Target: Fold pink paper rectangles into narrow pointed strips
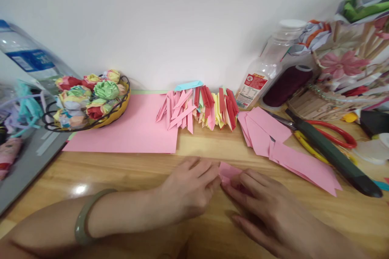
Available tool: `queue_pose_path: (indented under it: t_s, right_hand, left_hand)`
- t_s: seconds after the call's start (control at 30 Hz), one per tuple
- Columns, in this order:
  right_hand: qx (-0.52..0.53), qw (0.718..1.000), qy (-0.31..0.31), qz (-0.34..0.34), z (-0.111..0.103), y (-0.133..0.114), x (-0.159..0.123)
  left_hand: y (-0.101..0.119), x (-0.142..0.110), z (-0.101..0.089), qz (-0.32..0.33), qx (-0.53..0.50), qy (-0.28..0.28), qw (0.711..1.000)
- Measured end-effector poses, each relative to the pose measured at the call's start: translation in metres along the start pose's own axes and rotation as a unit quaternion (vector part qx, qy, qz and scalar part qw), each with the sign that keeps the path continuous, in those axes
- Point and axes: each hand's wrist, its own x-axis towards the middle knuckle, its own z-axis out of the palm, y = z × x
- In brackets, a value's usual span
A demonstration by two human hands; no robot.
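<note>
Over the light-brown wooden bench (121,174), the left hand (188,188) and right hand (269,206), each grip narrow, hold a small folded pink paper piece (228,170) between them, near flat pink paper strips (299,160).

Pink slip (227,170) partly hidden by right hand (267,200), green-white flower (364,6) cropped; bottle-label print (245,99) unreadable

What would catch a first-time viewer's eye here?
Probably the yellow basket of many-coloured paper flowers at the left, partly over a large pink sheet. Next, perhaps, the bright row of folded paper pieces near the wall at centre. In the foreground, the left hand and right hand meet at a small pink paper.
</note>
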Motion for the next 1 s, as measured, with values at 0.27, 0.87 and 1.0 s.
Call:
queue_pose_path:
  t_s: [0.27,0.87,1.0]
  right_hand:
    - [0.104,0.988,-0.093,0.068,-0.012,-0.006,0.006]
    - [0.002,0.970,0.098,0.223,0.014,0.007,-0.004]
    - [0.024,0.964,0.103,0.243,0.017,0.005,-0.002]
  left_hand:
    - [0.002,0.003,-0.007,-0.042,-0.110,-0.076,0.990]
    - [0.000,0.002,0.005,0.018,-0.065,0.030,0.997]
    - [-0.002,0.003,0.003,0.041,-0.056,0.028,0.997]
